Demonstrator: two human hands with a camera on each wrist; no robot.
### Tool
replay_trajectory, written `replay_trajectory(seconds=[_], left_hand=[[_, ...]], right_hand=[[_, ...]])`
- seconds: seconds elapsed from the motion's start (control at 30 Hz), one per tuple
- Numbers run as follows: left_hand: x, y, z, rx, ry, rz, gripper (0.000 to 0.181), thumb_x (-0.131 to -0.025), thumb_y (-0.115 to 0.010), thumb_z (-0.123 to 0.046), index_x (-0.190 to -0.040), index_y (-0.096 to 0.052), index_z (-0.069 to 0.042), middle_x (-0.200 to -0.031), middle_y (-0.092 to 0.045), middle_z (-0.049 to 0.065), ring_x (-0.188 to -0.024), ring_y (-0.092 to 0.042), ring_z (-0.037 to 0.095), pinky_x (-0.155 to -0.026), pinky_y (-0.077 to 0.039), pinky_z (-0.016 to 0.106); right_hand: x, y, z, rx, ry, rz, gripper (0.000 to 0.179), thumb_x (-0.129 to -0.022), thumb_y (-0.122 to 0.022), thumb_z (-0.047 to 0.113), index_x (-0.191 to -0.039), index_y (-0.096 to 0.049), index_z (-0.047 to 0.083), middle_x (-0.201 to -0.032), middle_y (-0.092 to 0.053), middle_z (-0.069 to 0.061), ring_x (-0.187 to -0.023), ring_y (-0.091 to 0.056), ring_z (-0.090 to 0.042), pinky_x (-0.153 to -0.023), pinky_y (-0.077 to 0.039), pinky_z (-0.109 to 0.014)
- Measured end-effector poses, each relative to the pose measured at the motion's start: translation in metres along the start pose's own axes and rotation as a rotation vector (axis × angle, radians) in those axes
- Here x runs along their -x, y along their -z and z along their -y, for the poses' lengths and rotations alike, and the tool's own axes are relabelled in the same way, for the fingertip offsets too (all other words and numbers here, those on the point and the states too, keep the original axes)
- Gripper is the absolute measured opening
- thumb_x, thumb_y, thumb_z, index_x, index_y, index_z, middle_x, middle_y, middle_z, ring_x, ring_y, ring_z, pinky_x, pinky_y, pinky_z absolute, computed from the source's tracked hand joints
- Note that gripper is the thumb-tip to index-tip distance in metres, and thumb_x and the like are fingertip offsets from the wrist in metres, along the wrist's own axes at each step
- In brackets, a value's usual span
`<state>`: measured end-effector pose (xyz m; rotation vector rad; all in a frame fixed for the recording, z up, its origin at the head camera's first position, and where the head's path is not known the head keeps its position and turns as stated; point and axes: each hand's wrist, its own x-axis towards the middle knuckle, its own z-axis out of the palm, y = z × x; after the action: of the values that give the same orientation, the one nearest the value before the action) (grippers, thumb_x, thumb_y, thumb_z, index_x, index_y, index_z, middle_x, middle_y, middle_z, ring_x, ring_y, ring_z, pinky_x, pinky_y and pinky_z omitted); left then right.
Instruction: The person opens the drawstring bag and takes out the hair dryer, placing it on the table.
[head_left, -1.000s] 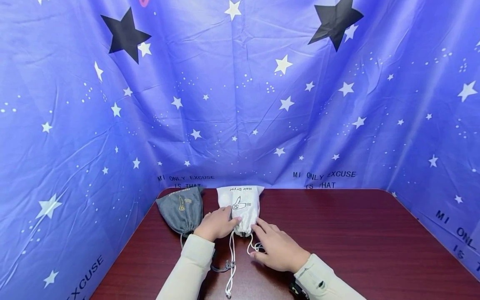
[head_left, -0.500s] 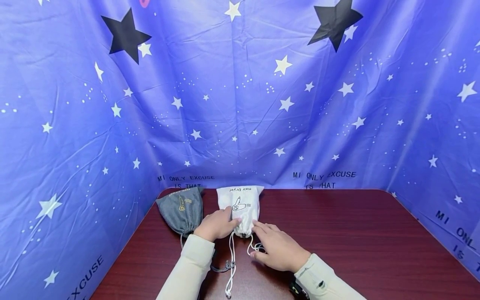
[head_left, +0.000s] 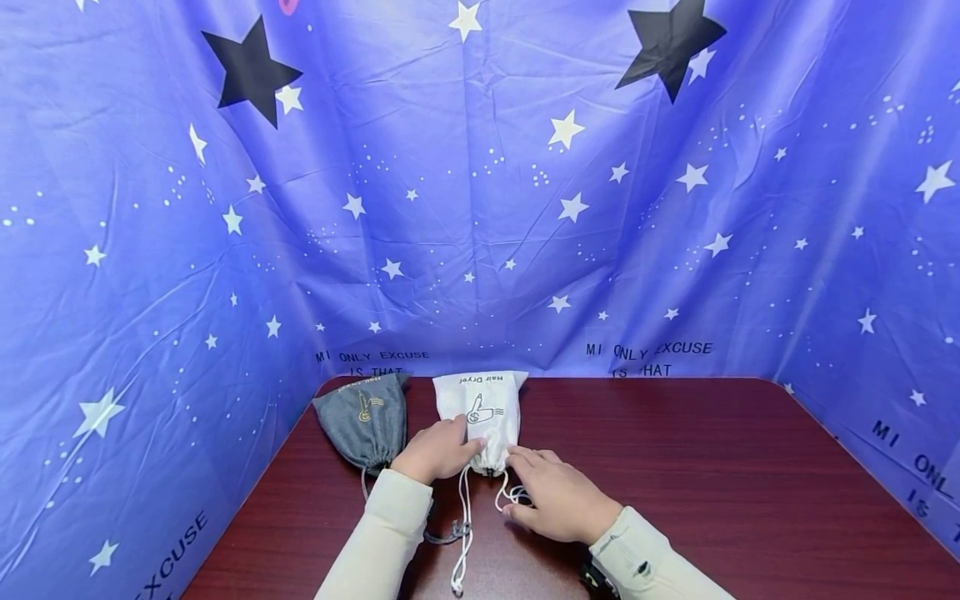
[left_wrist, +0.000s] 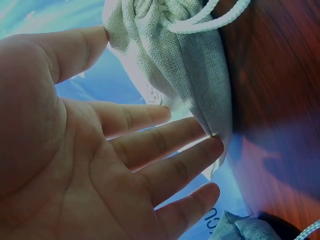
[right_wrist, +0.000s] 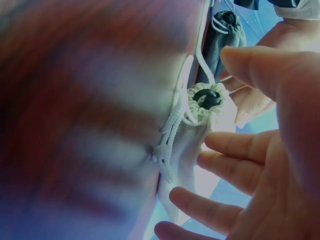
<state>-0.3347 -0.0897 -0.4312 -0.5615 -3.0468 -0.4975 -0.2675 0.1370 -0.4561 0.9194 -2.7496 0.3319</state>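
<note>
A white drawstring bag (head_left: 495,429), printed with "Hair Dryer" and a dryer outline, lies at the far middle of the table. My left hand (head_left: 435,450) is on its left side; in the left wrist view the fingers are straight and the thumb tip meets the cloth. On the other side, my right hand (head_left: 562,496) has its extended fingertips right at the bag's lower right edge. The gathered mouth faces me, and something black (right_wrist: 207,100) shows inside it in the right wrist view. White cords (head_left: 462,533) trail from the mouth towards me.
Left of the white bag lies a grey drawstring bag (head_left: 367,425) with a gold print; its grey cord (head_left: 448,534) runs out under my left wrist. The dark red table (head_left: 712,492) ends against a blue star-patterned curtain (head_left: 480,208) at the back and sides.
The fingertips of my right hand have slid slightly towards me along the bag's edge. My left hand has shifted very slightly right. The bags stay almost in place.
</note>
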Motion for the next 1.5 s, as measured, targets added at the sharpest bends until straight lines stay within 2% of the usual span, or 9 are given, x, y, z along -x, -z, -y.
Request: replay_trajectory(seconds=[0.63, 0.9, 1.13, 1.3, 1.4, 1.5], left_hand=[[0.005, -0.001, -0.008, -0.024, -0.011, 0.031, 0.062, -0.102, -0.058, -0.049, -0.139, -0.057, 0.000, -0.132, -0.067, 0.018, -0.117, -0.067, 0.036, -0.099, -0.053, 0.050], [0.004, -0.003, -0.008, -0.028, -0.020, 0.046, 0.059, -0.102, -0.059, -0.049, -0.136, -0.058, -0.001, -0.128, -0.068, 0.017, -0.115, -0.068, 0.034, -0.098, -0.053, 0.049], [0.004, -0.006, -0.009, -0.038, -0.024, 0.058, 0.059, -0.101, -0.059, -0.050, -0.136, -0.059, -0.002, -0.126, -0.069, 0.017, -0.114, -0.069, 0.033, -0.097, -0.053, 0.047], [0.002, -0.006, -0.011, -0.035, -0.020, 0.043, 0.061, -0.101, -0.058, -0.052, -0.137, -0.058, -0.003, -0.127, -0.069, 0.015, -0.113, -0.069, 0.032, -0.095, -0.054, 0.048], [0.000, -0.004, -0.011, -0.039, -0.011, -0.007, 0.060, -0.102, -0.056, -0.053, -0.134, -0.061, -0.003, -0.124, -0.069, 0.016, -0.109, -0.070, 0.034, -0.091, -0.055, 0.050], [-0.001, -0.003, -0.011, -0.044, 0.005, -0.068, 0.059, -0.102, -0.055, -0.053, -0.133, -0.061, -0.003, -0.125, -0.066, 0.020, -0.105, -0.069, 0.039, -0.087, -0.055, 0.054]], right_hand=[[-0.001, 0.005, 0.001, 0.041, 0.016, 0.011, 0.057, -0.088, -0.076, 0.045, -0.128, -0.061, 0.006, -0.136, -0.065, -0.008, -0.111, -0.064, -0.030, -0.099, -0.053, -0.045], [-0.002, 0.007, 0.002, 0.022, 0.010, 0.003, 0.038, -0.087, -0.076, 0.044, -0.105, -0.061, 0.014, -0.106, -0.066, 0.004, -0.089, -0.060, -0.021, -0.077, -0.052, -0.040], [-0.004, 0.007, 0.003, 0.042, 0.002, -0.020, 0.036, -0.087, -0.076, 0.046, -0.096, -0.061, 0.014, -0.091, -0.060, 0.006, -0.080, -0.056, -0.019, -0.066, -0.048, -0.037], [-0.008, 0.001, 0.005, 0.027, -0.087, -0.118, 0.040, -0.086, -0.078, 0.041, -0.108, -0.065, 0.011, -0.100, -0.061, 0.002, -0.083, -0.059, -0.016, -0.067, -0.052, -0.037], [-0.013, -0.005, 0.006, 0.008, -0.169, -0.170, 0.050, -0.086, -0.078, 0.043, -0.120, -0.063, 0.010, -0.109, -0.061, -0.003, -0.086, -0.062, -0.016, -0.066, -0.054, -0.037], [-0.020, -0.010, 0.009, -0.004, -0.224, -0.196, 0.062, -0.085, -0.078, 0.048, -0.129, -0.059, 0.009, -0.117, -0.060, -0.009, -0.090, -0.063, -0.021, -0.065, -0.055, -0.040]])
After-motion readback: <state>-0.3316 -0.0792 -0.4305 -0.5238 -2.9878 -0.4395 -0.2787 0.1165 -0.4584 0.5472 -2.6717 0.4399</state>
